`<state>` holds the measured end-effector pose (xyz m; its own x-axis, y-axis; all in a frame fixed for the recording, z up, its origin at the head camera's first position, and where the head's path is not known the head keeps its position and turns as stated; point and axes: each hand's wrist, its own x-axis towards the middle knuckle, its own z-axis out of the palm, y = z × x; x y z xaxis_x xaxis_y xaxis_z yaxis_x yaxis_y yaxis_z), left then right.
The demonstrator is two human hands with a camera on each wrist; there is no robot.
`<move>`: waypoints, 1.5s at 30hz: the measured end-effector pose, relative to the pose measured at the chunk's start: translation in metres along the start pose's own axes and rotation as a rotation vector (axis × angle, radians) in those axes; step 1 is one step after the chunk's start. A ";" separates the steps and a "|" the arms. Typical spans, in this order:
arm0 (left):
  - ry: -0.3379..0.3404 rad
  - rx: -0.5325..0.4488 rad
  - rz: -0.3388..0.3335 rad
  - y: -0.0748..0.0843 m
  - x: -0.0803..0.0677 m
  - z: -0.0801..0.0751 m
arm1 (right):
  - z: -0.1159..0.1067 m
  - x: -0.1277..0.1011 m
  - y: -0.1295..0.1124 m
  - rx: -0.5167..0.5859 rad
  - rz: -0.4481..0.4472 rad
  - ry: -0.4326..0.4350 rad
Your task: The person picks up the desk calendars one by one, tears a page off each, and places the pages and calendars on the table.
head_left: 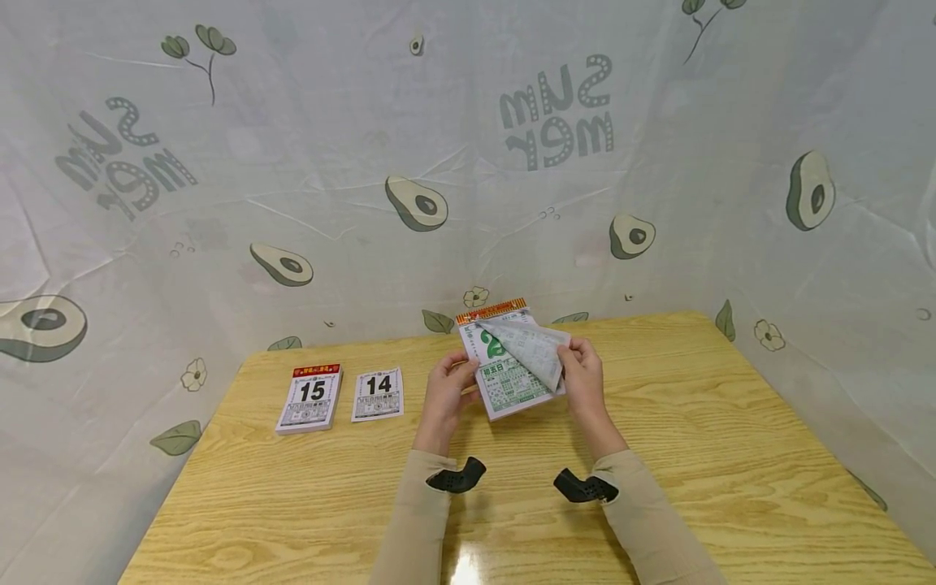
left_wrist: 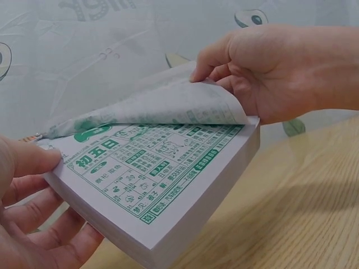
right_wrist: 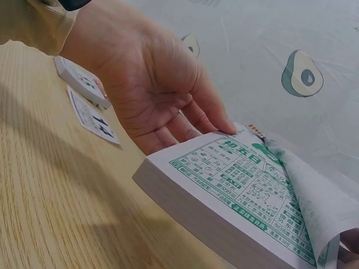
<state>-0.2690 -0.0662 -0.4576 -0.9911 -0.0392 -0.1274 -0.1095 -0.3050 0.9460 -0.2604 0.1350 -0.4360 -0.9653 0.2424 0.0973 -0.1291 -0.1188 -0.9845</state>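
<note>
Two hands hold a thick tear-off calendar pad (head_left: 504, 366) just above the wooden worktop (head_left: 731, 439), near its far edge and about the middle. The left hand (head_left: 446, 390) grips the pad's left edge, thumb on top and fingers (left_wrist: 33, 210) curled underneath. The right hand (head_left: 581, 378) pinches the lower right corner of the top sheet (head_left: 530, 349) and peels it up and over, so the sheet curls toward the bound top.

That sheet looks very thin and floppy, likely to rip if pulled sideways, so the free corner seems the sensible place to hold it. The pad itself seems stiff and fairly weighty, best steadied by its edges.

Green print on the exposed page reads 初五日, with a large green 2 partly hidden. To the left lie a second pad (head_left: 310, 397) showing 15 and a loose sheet (head_left: 378, 394) showing 14. Behind, the backdrop (head_left: 219, 203) carries avocados and "SUMMER".
</note>
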 end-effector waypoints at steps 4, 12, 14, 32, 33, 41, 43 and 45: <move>-0.028 0.001 -0.005 0.005 -0.003 0.000 | 0.000 0.000 0.000 -0.001 0.001 0.012; -0.030 0.016 -0.021 0.001 0.001 -0.002 | 0.001 0.000 0.002 0.007 -0.014 0.025; -0.014 0.021 -0.026 0.000 0.001 -0.002 | 0.001 0.000 0.003 0.018 -0.013 0.023; 0.006 -0.051 -0.005 -0.003 0.001 -0.005 | -0.008 0.004 0.001 -0.282 -0.042 -0.153; 0.000 -0.044 -0.001 -0.002 0.001 -0.004 | -0.008 0.004 0.000 -0.315 -0.075 -0.148; -0.051 0.019 0.041 0.002 -0.002 -0.001 | -0.005 -0.001 -0.006 -0.666 -0.408 -0.142; -0.062 0.033 0.046 0.003 -0.003 -0.001 | -0.003 -0.002 -0.008 -0.720 -0.453 -0.156; -0.074 0.054 0.054 0.003 -0.003 0.000 | -0.002 -0.004 -0.009 -0.743 -0.473 -0.169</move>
<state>-0.2664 -0.0669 -0.4543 -0.9983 0.0170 -0.0550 -0.0575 -0.2522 0.9660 -0.2555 0.1368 -0.4279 -0.8764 -0.0442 0.4796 -0.3984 0.6260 -0.6704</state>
